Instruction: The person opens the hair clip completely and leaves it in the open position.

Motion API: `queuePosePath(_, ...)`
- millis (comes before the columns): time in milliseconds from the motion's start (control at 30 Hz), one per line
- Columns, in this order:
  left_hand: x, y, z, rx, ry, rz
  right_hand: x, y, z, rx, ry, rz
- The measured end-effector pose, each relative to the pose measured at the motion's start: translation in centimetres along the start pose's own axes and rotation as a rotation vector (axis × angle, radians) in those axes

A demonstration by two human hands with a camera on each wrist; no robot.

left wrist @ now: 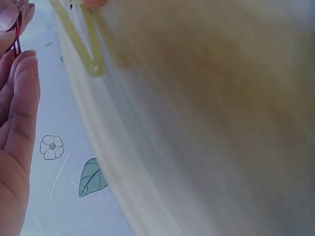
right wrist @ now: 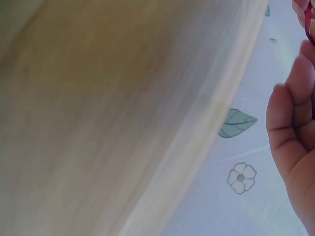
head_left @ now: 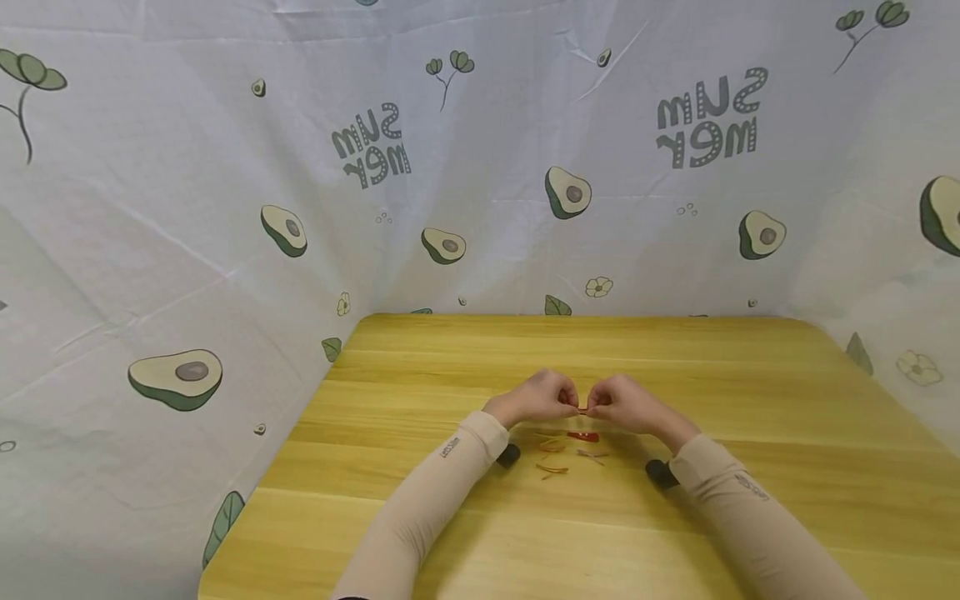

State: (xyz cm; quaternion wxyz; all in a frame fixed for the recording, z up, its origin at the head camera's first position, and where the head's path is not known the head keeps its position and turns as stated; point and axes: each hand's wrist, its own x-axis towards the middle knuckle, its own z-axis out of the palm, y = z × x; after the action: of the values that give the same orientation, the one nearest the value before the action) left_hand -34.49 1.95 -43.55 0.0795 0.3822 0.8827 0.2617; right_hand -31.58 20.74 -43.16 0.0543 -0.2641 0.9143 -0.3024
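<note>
In the head view my left hand (head_left: 542,395) and right hand (head_left: 628,405) meet fingertip to fingertip above the table. Between them they pinch a small red snap hair clip (head_left: 582,411), one end in each hand. The left wrist view has the clip's thin red strips (left wrist: 18,37) slightly parted at the fingertips. At the right wrist view's edge a sliver of the red clip (right wrist: 308,22) shows. Below the hands lie another red hair clip (head_left: 582,436), a pink one (head_left: 592,454) and orange-yellow ones (head_left: 552,469). A yellow clip (left wrist: 96,68) appears sprung apart in the left wrist view.
The clips lie on a wood-grain table (head_left: 420,375) with rounded far corners. White cloth (head_left: 495,133) printed with avocados hangs behind and beside it. Black wrist devices (head_left: 508,455) sit under both cuffs.
</note>
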Motion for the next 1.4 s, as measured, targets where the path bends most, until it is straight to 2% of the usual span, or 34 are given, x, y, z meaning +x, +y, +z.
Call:
queuePosePath(367, -0.3, -0.4, 0.0, -0.041, -0.009, 0.028, -0.7, -0.5, -0.1, -0.023, -0.015, -0.063)
queuePosePath(767, -1.3, 0.3, -0.7, -0.046, -0.057, 0.058, -1.7, -1.4, -0.2, -0.020, -0.001, -0.096)
queuePosePath(1000, -1.9, 0.9, -0.7, -0.027, -0.104, 0.068, -2.4, -1.7, -0.3, 0.018, -0.050, -0.105)
queuePosePath(1133, -2.0, 1.3, -0.7, 0.000, -0.128, 0.089, -2.7, -1.6, -0.4, 0.028, -0.086, -0.126)
queuePosePath(1400, -2.0, 1.8, -0.2, 0.002, -0.169, 0.114, -3.7, -1.5, -0.4, 0.083, -0.149, -0.114)
